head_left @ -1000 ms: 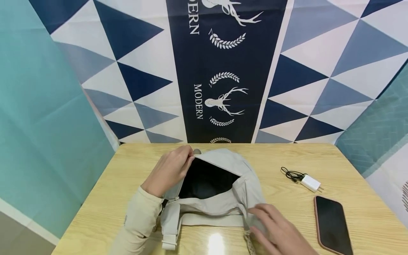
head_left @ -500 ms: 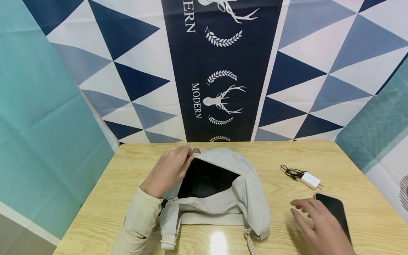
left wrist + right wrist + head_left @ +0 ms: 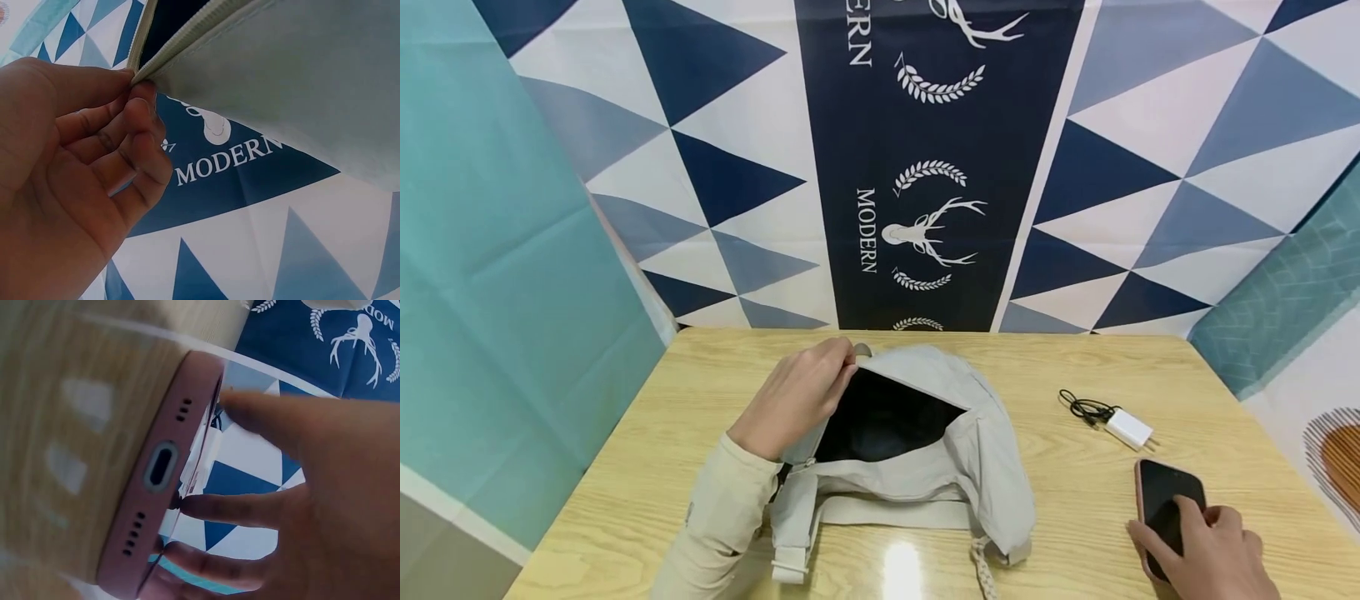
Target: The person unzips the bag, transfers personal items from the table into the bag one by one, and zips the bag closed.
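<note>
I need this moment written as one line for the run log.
left hand: pinches bag rim, holds it open | right hand: fingers on phone, on table | charger: untouched

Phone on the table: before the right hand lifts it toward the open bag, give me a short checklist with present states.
1. Bag mouth open: ok, dark inside shows.
2. Left hand pinches the bag's edge: ok.
3. Right hand on the phone: ok, fingers lie on its screen.
4. Phone gripped round its sides: cannot tell.
5. Charger apart from the phone: ok.
6. Phone's port free of any cable: ok.
</note>
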`<state>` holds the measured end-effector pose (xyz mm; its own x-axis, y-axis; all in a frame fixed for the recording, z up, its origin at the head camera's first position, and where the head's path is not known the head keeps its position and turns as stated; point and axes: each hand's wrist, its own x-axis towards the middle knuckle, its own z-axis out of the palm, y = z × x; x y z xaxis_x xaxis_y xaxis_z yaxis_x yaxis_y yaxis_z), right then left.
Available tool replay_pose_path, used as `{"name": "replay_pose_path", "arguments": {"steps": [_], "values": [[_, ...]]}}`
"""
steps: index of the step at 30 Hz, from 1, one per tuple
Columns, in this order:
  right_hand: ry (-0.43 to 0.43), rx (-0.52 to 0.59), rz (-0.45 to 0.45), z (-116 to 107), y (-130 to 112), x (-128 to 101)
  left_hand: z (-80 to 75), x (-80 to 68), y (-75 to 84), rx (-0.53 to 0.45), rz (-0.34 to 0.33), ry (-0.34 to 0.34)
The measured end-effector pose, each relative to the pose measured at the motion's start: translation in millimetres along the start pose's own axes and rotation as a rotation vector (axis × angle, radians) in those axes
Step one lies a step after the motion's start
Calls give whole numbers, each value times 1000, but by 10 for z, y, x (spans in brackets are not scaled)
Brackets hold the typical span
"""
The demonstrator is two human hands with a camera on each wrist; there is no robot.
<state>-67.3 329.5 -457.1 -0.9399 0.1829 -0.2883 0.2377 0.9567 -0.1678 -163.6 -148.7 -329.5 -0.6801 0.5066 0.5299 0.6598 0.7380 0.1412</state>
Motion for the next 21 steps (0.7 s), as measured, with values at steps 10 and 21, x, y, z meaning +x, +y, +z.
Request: {"name": "replay_pose_path", "arguments": {"steps": [10, 21], "values": [[-71, -85, -25, -72, -20, 0, -57, 3, -10, -11, -18, -10], [-37, -58, -70, -39, 62, 28, -33, -10, 33, -11, -24, -27]]}}
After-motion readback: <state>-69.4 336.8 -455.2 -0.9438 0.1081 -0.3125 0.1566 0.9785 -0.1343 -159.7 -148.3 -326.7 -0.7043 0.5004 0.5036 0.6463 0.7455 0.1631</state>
